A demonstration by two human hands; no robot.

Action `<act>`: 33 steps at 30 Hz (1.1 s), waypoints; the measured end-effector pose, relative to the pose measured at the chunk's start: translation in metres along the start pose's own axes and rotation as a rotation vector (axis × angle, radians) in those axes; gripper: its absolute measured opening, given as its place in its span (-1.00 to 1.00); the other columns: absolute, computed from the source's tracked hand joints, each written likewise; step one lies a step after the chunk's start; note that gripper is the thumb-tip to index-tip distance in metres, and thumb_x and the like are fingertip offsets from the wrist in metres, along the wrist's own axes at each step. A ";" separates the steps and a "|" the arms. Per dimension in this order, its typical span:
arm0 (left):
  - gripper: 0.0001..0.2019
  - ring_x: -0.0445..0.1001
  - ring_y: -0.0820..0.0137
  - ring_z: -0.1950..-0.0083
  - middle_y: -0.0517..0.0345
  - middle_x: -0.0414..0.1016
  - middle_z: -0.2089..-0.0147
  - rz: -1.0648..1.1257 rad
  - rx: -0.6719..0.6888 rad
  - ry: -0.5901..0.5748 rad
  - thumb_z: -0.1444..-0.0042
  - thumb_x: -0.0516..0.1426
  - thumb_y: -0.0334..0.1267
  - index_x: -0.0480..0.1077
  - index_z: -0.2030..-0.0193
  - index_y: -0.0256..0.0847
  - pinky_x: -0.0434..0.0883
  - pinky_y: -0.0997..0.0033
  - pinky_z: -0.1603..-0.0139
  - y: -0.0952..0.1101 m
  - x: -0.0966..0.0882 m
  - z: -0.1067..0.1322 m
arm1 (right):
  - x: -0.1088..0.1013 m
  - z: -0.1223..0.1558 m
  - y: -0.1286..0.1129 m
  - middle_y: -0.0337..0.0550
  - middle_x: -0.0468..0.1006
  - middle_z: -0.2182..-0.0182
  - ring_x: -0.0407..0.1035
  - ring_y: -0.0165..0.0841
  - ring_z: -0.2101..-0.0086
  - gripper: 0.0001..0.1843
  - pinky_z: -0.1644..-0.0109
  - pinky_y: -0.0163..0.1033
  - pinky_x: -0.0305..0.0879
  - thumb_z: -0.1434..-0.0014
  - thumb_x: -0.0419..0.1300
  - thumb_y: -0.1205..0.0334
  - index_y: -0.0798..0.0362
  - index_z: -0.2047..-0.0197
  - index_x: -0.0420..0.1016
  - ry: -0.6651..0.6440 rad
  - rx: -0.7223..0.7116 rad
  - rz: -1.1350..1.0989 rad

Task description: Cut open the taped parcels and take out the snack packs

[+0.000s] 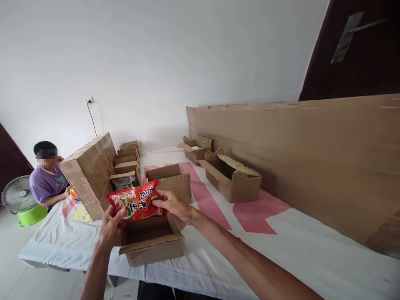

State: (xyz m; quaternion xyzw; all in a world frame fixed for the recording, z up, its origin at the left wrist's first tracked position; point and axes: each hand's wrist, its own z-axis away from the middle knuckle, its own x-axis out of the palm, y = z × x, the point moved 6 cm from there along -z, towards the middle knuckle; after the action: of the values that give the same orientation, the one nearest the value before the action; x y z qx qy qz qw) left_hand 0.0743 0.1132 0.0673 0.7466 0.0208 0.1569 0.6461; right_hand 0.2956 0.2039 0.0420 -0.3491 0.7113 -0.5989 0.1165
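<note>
The red packet is up over the near box, printed face showing, slanting so that its right end sits higher, with both hands grasping it. The fingers of the left hand pinch the packet's lower left corner: the thumb presses on the printed front, and the other fingers go behind, mostly out of sight. The fingers of the right hand grip the opposite end, the thumb lying across the front close to the edge, so the bulk of the packet spans the gap between the two thumbs. Whether the packet's underside touches the near box, I cannot tell.

The near box stands open on the bench, close to its front edge. Just beyond the near box is another open box; beyond it to the left, a grey-green packet lies in the first of a row of open boxes. A stack of taped boxes rises to the left of the near box, with a person in a purple shirt farther left. Two open boxes stand beyond the near box to the right, before a long cardboard panel
</note>
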 end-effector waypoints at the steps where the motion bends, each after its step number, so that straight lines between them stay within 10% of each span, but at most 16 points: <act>1: -0.32 0.75 0.08 0.14 -0.10 0.76 0.08 0.004 -0.036 -0.034 0.22 0.59 0.04 0.64 -0.03 -0.28 0.68 0.22 0.08 0.000 0.002 0.002 | -0.003 -0.004 0.000 -0.10 0.78 0.19 0.64 -0.18 0.17 -0.44 -0.09 -0.01 0.53 0.03 0.59 -0.17 0.03 0.08 0.73 0.021 -0.002 0.009; 5: -0.35 0.75 -0.10 0.03 -0.18 0.76 0.12 0.045 -0.137 -0.142 0.23 0.60 -0.04 0.64 0.01 -0.34 0.68 0.03 -0.05 0.003 0.013 0.009 | -0.015 -0.018 -0.006 -0.15 0.75 0.27 0.60 -0.24 0.29 -0.44 0.10 -0.11 0.54 0.06 0.58 -0.21 0.06 0.18 0.70 0.098 -0.046 0.077; 11: -0.37 0.74 0.02 0.03 -0.09 0.76 0.08 0.190 0.044 0.037 0.25 0.61 -0.12 0.63 0.01 -0.29 0.67 0.12 -0.05 0.008 0.018 0.005 | -0.010 -0.019 -0.011 -0.09 0.73 0.07 0.64 -0.22 0.16 -0.40 0.22 -0.23 0.54 -0.09 0.50 -0.24 -0.04 -0.04 0.60 0.229 -0.092 0.012; 18: -0.40 0.74 0.11 0.09 -0.10 0.75 0.06 0.131 0.063 -0.042 0.14 0.57 -0.02 0.65 -0.02 -0.28 0.68 0.28 0.14 0.007 0.022 0.002 | 0.036 -0.022 0.002 -0.06 0.74 0.04 0.64 -0.08 0.09 -0.29 0.05 0.02 0.62 0.04 0.56 -0.31 -0.01 -0.02 0.63 0.020 0.003 -0.086; 25: -0.41 0.71 0.18 0.26 -0.13 0.75 0.21 -0.272 -0.014 -0.161 0.14 0.54 0.17 0.72 0.13 -0.31 0.56 0.46 0.44 0.011 -0.007 -0.009 | 0.029 -0.038 -0.003 -0.10 0.76 0.08 0.63 -0.08 0.04 -0.29 -0.22 0.13 0.50 0.10 0.61 -0.25 -0.01 0.00 0.65 -0.003 -0.083 -0.075; 33: -0.37 0.68 0.21 0.27 -0.11 0.75 0.19 -0.127 0.069 -0.078 0.23 0.57 0.16 0.72 0.13 -0.30 0.58 0.40 0.37 -0.006 -0.010 -0.025 | 0.038 -0.051 0.009 -0.08 0.74 -0.03 0.61 -0.05 -0.05 -0.31 -0.26 0.17 0.50 -0.03 0.52 -0.30 -0.05 -0.09 0.61 0.000 -0.067 -0.111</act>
State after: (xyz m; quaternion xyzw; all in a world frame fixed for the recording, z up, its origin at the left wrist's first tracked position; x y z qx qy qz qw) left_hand 0.0596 0.1358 0.0627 0.7712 0.0482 0.0856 0.6290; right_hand 0.2348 0.2199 0.0558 -0.3917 0.7105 -0.5802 0.0716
